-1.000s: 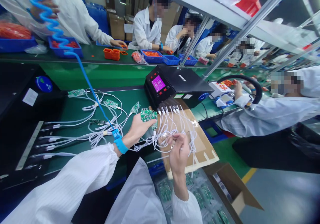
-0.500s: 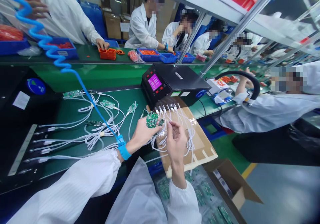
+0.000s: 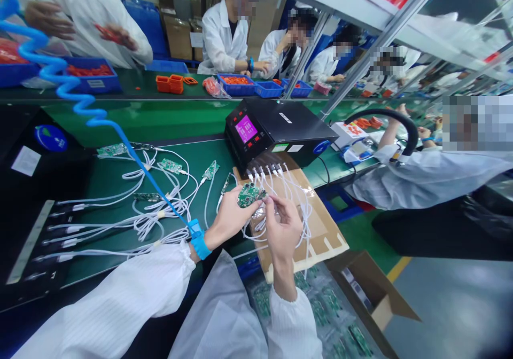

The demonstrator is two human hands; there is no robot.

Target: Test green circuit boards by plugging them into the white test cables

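My left hand (image 3: 229, 216) grips a small green circuit board (image 3: 249, 194) by its edge, held above the bench front. My right hand (image 3: 281, 226) is closed in a pinch on the plug end of a white cable (image 3: 269, 205) right at that board's edge. A bundle of white cables (image 3: 280, 185) runs from the front of a black tester box (image 3: 280, 130) with a pink screen down over a cardboard sheet (image 3: 320, 225). A blue wrist strap (image 3: 199, 240) on my left wrist leads to a blue coiled cord (image 3: 68, 86).
Further green boards (image 3: 170, 165) on white cables lie across the green mat to the left, beside a black fixture (image 3: 28, 231). A tray of boards (image 3: 328, 316) and an open carton (image 3: 372, 295) sit below. Co-workers in white coats sit across the conveyor and at my right, with blue bins (image 3: 236, 85).
My hands came together: the right hand rose from the loose cables with a plug end to the board, and the left hand tilted the board flatter and lowered it slightly.
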